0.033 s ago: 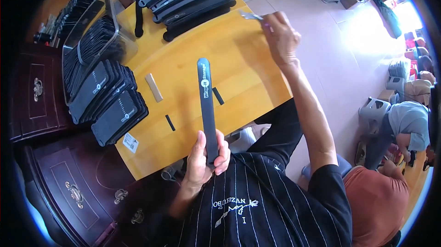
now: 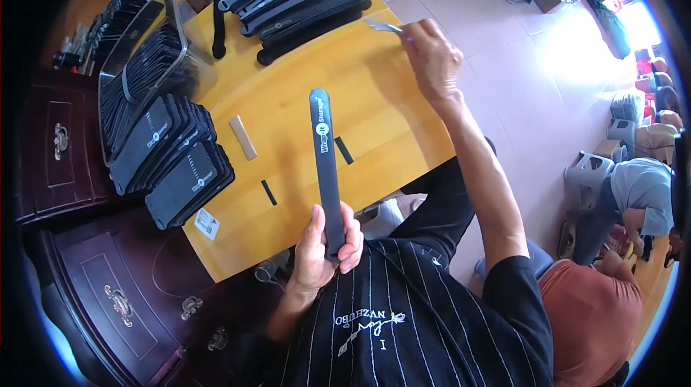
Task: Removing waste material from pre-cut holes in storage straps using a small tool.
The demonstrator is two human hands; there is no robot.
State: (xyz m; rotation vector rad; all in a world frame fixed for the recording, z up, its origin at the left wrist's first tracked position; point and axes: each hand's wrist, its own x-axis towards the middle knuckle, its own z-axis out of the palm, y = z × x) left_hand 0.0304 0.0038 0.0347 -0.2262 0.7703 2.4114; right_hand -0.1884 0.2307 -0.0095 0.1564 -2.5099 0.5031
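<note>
At a wooden table [image 2: 392, 149] on tiled floor [image 2: 515, 92], left hand [image 2: 312, 261] grips strap [image 2: 326, 171], right hand [image 2: 435, 63] silvery piece [image 2: 381, 25].

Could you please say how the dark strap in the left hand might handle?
The dark strap seems fairly stiff: held at one end by the left hand, it extends straight. Slim and flat, it's probably light and unlikely to roll.

Dark gray strap [image 2: 327, 178] and thin pale piece [image 2: 383, 25]
The strap, flat and straight, stands nearly upright at the centre of the frame, rounded end uppermost (white print near it); the silvery piece, too small to identify, slants at upper centre, well apart from the strap.
</note>
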